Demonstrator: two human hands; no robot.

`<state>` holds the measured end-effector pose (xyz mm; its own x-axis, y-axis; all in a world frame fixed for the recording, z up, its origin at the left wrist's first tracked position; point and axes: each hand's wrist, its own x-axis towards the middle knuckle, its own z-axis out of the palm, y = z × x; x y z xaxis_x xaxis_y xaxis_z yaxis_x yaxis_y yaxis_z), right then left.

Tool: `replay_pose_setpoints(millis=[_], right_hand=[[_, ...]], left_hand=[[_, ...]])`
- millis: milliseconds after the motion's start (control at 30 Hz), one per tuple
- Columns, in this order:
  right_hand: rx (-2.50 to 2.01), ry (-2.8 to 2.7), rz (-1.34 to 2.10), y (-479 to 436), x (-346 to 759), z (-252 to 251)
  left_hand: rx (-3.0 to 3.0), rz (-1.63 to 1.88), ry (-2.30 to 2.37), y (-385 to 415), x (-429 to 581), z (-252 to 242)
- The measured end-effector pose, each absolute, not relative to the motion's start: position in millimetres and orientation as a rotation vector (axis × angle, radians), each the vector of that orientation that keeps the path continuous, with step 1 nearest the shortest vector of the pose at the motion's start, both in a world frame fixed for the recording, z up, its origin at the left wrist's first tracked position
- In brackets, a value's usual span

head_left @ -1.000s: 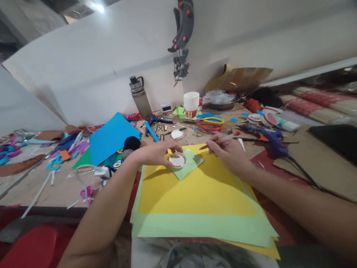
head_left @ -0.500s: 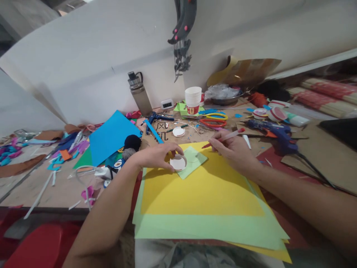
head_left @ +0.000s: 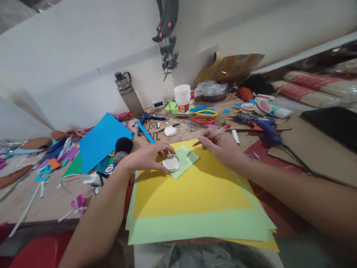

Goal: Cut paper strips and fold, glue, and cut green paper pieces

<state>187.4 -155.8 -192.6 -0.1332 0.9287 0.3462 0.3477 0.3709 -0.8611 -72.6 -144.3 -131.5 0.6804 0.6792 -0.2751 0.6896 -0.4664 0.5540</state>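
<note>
The left hand point(head_left: 149, 156) grips the small white cup point(head_left: 170, 163) at nine o'clock of the green paper point(head_left: 187, 160), and the right hand point(head_left: 223, 147) holds the red pen point(head_left: 222, 130) at one o'clock, whose tip might mark the yellow sheet point(head_left: 195, 197) if this hand sinks.

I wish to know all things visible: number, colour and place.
Round piece: 1, white, in left hand
Loose disc: 1, white, centre
Pen: 1, red and clear, in right hand
Large sheets: several, yellow and pale green, front
Small paper: 1, pale green, on large sheets
Blue sheet: 1, blue, left
Bottle: 1, grey, back left
Cup stack: 1, white and red, back
Scissors: unclear count, yellow and red, centre
Glue gun: 1, blue, right
Moon ornament: 1, grey, hanging behind
Scraps: many, mixed colours, left
Left hand: 1, bare, centre
Right hand: 1, bare, right
</note>
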Motion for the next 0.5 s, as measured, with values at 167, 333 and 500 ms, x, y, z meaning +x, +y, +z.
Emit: replay_pose_setpoints(millis=[167,333,500], right_hand=[[-1.154,-1.7,0.776,-154.7,189.0,-194.9],[-1.138,-1.697,0.786,-154.2,188.5,-196.5],[-1.123,-1.685,0.796,-154.1,188.3,-197.6]], left_hand=[[2.293,-0.041,1.058,-145.7,-69.5,-129.4],[2.284,-0.03,1.011,-146.2,-67.7,-130.5],[2.264,-0.004,0.968,-144.2,-70.5,-132.3]])
